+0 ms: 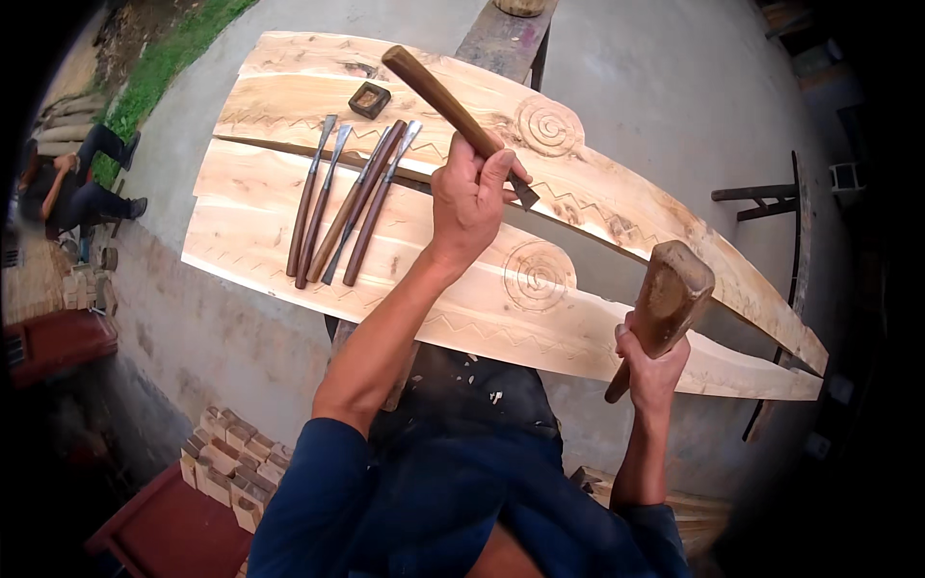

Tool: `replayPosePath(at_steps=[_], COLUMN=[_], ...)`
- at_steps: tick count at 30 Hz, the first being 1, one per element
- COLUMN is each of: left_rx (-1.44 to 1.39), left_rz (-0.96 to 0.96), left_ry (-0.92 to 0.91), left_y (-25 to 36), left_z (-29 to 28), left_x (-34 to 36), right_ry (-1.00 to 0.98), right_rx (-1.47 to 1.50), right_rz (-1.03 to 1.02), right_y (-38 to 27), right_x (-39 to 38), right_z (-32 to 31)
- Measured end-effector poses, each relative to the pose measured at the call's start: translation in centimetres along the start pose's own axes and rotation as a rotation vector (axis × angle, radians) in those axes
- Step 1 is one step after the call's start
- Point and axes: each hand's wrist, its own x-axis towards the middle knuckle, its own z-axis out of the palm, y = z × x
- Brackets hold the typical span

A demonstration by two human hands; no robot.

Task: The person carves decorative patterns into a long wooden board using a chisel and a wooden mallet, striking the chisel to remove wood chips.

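Two long pale wooden boards lie side by side, tapering to the right; the far board (279,91) and the near board (231,231) both bear carved spirals and zigzag lines. My left hand (472,197) grips a wood chisel (434,94), its dark handle slanting up to the left and its metal blade pointing down over the gap between the boards. In my right hand (655,371) is a wooden mallet (672,299), raised above the near board with its blocky head up. Several more carving chisels (337,212) rest on the near board, left of my left hand.
A small dark square box (369,99) sits on the far board. Behind it stands a wooden bench (501,43). Cut wood blocks (231,458) are stacked at lower left near a red surface (173,530). Another person (82,178) sits at far left.
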Motion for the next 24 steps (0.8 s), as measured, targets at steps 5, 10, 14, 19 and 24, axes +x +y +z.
replayPosePath(at_steps=[5,10,14,19,24], left_rx=[-0.082,-0.038,0.015,0.011,0.015], left_rz=[-0.022,-0.061,-0.043,-0.058,-0.052], left_ry=[0.035,0.001,-0.053,-0.061,-0.088], left_y=[-3.0,-4.7,-4.9,-4.7,-4.9], left_z=[-0.2,-0.5,-0.3,-0.3,-0.2], left_x=[-3.0,-3.7,-3.5,-3.4,-3.5], right_ry=[-0.102,-0.071,-0.107,-0.197,-0.215], right_rx=[-0.012,-0.023,-0.116,-0.094,-0.114], right_rz=[0.238,0.252,0.144,0.272,0.272], right_y=[3.2,3.2,4.5,5.0,4.7], right_x=[0.2,0.9,1.1,0.6,0.2], right_z=[-0.1,0.9,1.6,2.2,2.9])
